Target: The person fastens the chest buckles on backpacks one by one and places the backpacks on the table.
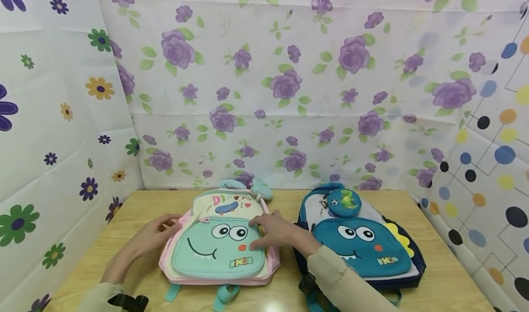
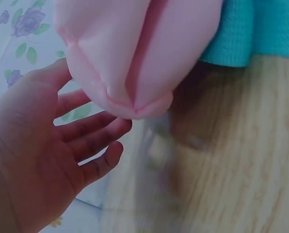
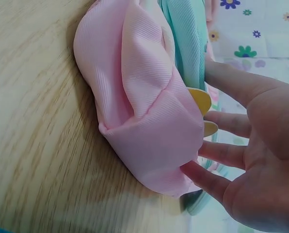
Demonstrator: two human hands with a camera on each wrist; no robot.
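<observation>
A pink and mint backpack (image 1: 219, 257) with a cartoon dinosaur face lies on the wooden table, face up. My left hand (image 1: 154, 236) touches its left edge; in the left wrist view the fingers of that hand (image 2: 42, 141) are spread along the pink side pocket (image 2: 135, 58), loosely bent. On the opposite side my right hand (image 1: 274, 231) rests with extended fingers against the edge of the front pocket. The right wrist view shows this hand (image 3: 261, 150) beside the pink side (image 3: 154, 131) and small yellow spikes (image 3: 200, 100).
To the right lies a blue backpack (image 1: 363, 247) with a similar face and a round dinosaur pouch (image 1: 344, 203); my right forearm crosses over its left part. Mint straps (image 1: 226, 296) stick out at the pink bag's front. Patterned cloth walls (image 1: 285, 119) enclose the wooden table (image 1: 136, 211).
</observation>
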